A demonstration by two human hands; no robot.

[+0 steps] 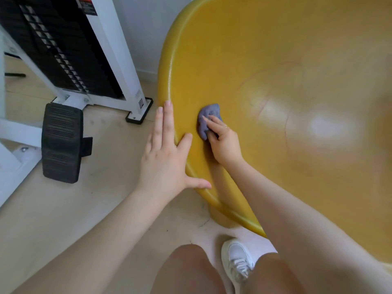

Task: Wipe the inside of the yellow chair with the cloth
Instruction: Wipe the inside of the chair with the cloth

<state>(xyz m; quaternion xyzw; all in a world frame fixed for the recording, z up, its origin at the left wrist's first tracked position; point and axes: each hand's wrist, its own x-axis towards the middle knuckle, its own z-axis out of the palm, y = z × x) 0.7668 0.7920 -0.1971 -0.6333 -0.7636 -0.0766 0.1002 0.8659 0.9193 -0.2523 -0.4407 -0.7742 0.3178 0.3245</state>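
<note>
The yellow chair (pixel 265 60) is a big glossy bowl-shaped shell filling the right of the view. A bunched grey-purple cloth (pixel 206 118) lies pressed against its inner wall near the left rim. My right hand (pixel 222 141) is closed on the cloth from below, index finger stretched over it. My left hand (pixel 165 153) rests flat on the chair's left rim, fingers spread along the outside and thumb hooked over the edge. It holds nothing.
A white-framed weight machine (pixel 70 49) with a black weight stack stands at upper left. Its black ribbed pedal (pixel 61 143) sits on the pale wood floor. My knees and a white sneaker (pixel 237 262) are at the bottom, next to the chair's base.
</note>
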